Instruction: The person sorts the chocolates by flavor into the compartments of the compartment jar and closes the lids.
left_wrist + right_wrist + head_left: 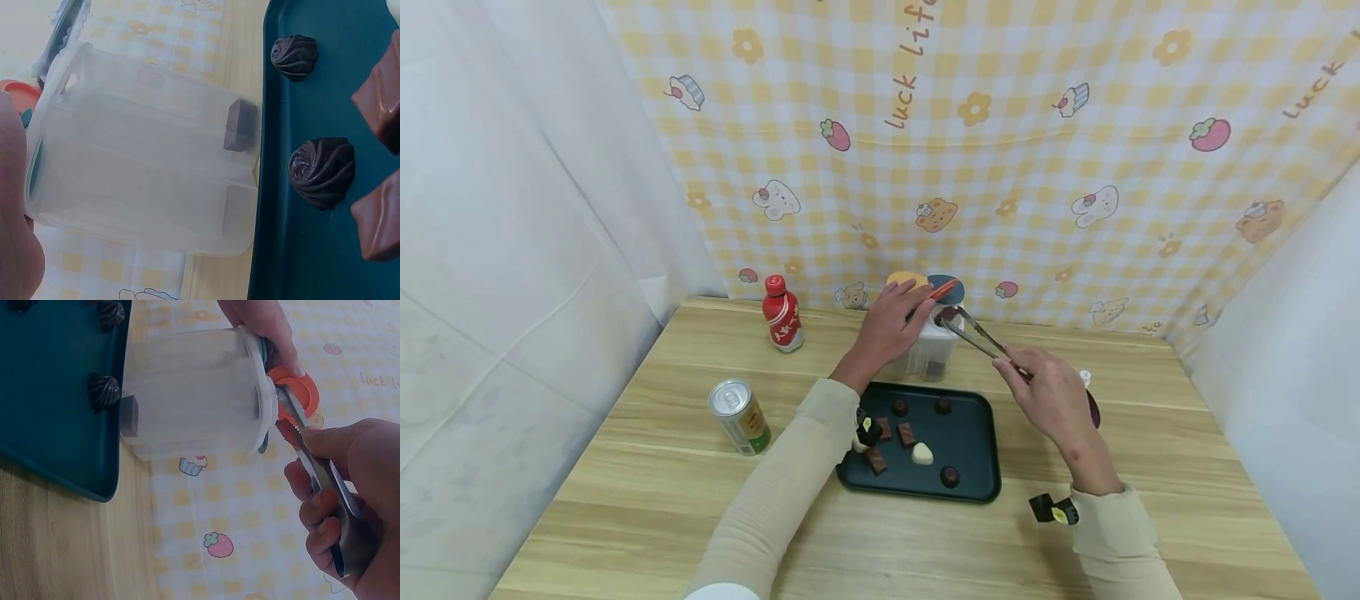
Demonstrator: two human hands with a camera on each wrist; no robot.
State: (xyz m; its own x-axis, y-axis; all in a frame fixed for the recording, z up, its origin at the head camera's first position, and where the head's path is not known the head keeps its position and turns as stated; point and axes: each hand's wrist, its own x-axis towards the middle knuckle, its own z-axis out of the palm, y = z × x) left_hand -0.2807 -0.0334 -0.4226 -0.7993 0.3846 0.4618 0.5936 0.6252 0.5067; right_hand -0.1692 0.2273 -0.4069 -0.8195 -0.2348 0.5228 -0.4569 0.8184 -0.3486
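My left hand reaches over the top of a clear storage box and holds its raised orange lid at the edge. My right hand grips metal tongs, their tips at the mouth under this lid. A dark brown piece shows at the tips in the head view. One dark chocolate block lies at the bottom of the box. Just in front is a dark green tray with swirled dark chocolates, brown bars and a white chocolate.
A red bottle stands at the back left, with a can nearer on the left. Yellow and blue lids rise behind the left hand. A dark object is partly hidden behind the right hand. A checked cloth hangs behind the table.
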